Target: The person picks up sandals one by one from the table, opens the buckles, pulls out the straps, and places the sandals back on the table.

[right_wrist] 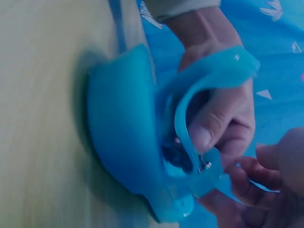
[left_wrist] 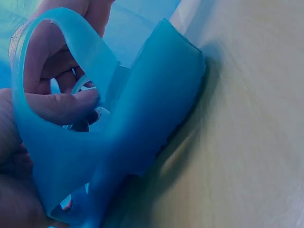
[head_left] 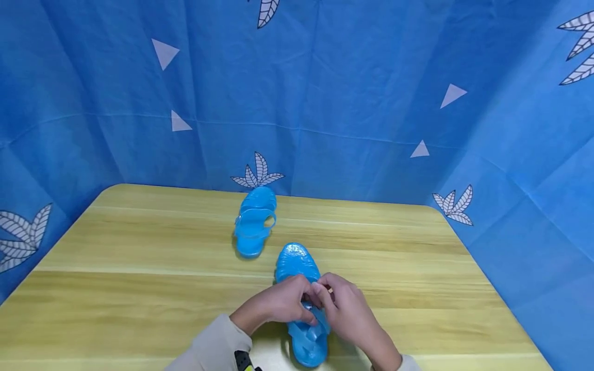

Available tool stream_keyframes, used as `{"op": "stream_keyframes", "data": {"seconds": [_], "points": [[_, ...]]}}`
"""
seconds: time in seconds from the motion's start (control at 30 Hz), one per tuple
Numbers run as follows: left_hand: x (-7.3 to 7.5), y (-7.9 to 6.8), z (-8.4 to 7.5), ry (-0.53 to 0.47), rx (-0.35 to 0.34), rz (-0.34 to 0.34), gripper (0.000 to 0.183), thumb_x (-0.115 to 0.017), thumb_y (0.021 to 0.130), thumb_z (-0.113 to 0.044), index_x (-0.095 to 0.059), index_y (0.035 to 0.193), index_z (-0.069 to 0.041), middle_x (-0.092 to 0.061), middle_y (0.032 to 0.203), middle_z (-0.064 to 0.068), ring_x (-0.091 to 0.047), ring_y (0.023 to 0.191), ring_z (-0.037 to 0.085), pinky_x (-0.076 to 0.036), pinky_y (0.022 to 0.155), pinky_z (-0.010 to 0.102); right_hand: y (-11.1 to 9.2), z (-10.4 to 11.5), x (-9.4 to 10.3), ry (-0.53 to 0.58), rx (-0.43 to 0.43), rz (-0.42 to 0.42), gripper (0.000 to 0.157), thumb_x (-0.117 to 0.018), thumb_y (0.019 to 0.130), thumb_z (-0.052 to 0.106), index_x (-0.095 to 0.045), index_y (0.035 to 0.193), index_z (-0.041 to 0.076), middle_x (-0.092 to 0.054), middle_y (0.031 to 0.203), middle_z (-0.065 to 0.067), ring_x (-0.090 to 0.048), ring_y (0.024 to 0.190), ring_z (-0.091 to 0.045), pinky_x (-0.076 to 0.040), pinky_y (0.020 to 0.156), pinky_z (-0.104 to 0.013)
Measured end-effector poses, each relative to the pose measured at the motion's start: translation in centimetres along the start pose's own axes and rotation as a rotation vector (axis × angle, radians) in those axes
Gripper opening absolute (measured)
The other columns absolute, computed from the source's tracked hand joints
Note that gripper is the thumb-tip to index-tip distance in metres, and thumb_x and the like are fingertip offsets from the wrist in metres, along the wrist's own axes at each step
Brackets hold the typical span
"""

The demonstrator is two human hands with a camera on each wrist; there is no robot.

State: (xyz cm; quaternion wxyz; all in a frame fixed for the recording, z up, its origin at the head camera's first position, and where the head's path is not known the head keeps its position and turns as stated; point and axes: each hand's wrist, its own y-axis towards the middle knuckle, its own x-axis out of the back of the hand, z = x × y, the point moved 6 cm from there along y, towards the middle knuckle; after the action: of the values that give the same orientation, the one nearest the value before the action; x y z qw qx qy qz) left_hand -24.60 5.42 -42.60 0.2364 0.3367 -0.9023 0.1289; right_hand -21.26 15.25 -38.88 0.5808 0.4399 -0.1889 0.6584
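A glossy blue sandal (head_left: 297, 259) lies on the table, its crossed straps (head_left: 310, 334) toward me. My left hand (head_left: 284, 303) reaches over it from the left and holds the ankle strap (right_wrist: 184, 114), with the thumb inside the strap's loop in the right wrist view. My right hand (head_left: 351, 313) comes from the right, with thumb and forefinger pinched together at the strap beside the left fingers. A small metal buckle (right_wrist: 205, 165) shows near the fingertips in the right wrist view. The fingers partly hide the strap's end.
A second blue sandal (head_left: 250, 242) stands farther back, left of the first, near the table's rear edge. The wood-grain table (head_left: 153, 288) meets a blue patterned cloth (head_left: 362, 103) behind and at the sides. A black watch or band (head_left: 243, 360) sits at the left sleeve.
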Motion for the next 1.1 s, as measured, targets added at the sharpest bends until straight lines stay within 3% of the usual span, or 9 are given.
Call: {"op": "stream_keyframes", "data": {"seconds": [0.17, 0.3, 0.5, 0.7, 1.1], "points": [[0.1, -0.1, -0.2, 0.036, -0.007, -0.009, 0.014, -0.080, 0.074, -0.010, -0.072, 0.084, -0.015, -0.063, 0.069, -0.011, -0.051, 0.066, 0.000, -0.041, 0.061, 0.016, -0.3, -0.9, -0.4, 0.102, -0.030, 0.190, 0.018, -0.057, 0.095, 0.030, -0.060, 0.080, 0.020, -0.060, 0.076, 0.011, -0.053, 0.068, -0.002, -0.043, 0.057, -0.021], [0.3, -0.2, -0.2, 0.060, -0.018, -0.016, 0.011, -0.079, 0.075, -0.012, -0.071, 0.079, -0.017, -0.059, 0.065, -0.013, -0.047, 0.064, 0.001, -0.038, 0.058, 0.016, -0.7, -1.4, -0.8, 0.164, -0.021, 0.295, 0.015, -0.057, 0.094, 0.029, -0.060, 0.083, 0.019, -0.061, 0.076, 0.012, -0.054, 0.069, -0.002, -0.045, 0.058, -0.021], [0.6, -0.4, -0.2, 0.044, -0.031, 0.013, 0.012, -0.075, 0.079, -0.010, -0.074, 0.090, -0.015, -0.065, 0.076, -0.013, -0.053, 0.070, -0.001, -0.046, 0.066, 0.016, -1.0, -2.2, -1.1, 0.249, -0.027, 0.351, 0.015, -0.057, 0.094, 0.026, -0.058, 0.086, 0.014, -0.055, 0.070, 0.008, -0.049, 0.061, -0.002, -0.043, 0.054, -0.020], [1.2, -0.5, -0.2, 0.060, -0.016, 0.038, 0.019, -0.073, 0.082, -0.012, -0.073, 0.101, -0.013, -0.070, 0.093, -0.009, -0.060, 0.086, -0.001, -0.049, 0.079, 0.018, -1.3, -3.0, -1.4, 0.416, -0.074, 0.412, 0.017, -0.060, 0.093, 0.024, -0.059, 0.086, 0.008, -0.055, 0.070, 0.003, -0.045, 0.058, -0.001, -0.040, 0.051, -0.018], [1.4, -0.6, -0.2, 0.136, -0.042, 0.033, 0.021, -0.074, 0.081, -0.018, -0.074, 0.101, -0.013, -0.069, 0.094, -0.010, -0.057, 0.088, -0.001, -0.047, 0.079, 0.018, -1.3, -3.8, -1.8, 0.559, -0.156, 0.482, 0.017, -0.054, 0.094, 0.012, -0.062, 0.088, -0.001, -0.056, 0.070, 0.000, -0.047, 0.057, -0.005, -0.039, 0.051, -0.018]]}}
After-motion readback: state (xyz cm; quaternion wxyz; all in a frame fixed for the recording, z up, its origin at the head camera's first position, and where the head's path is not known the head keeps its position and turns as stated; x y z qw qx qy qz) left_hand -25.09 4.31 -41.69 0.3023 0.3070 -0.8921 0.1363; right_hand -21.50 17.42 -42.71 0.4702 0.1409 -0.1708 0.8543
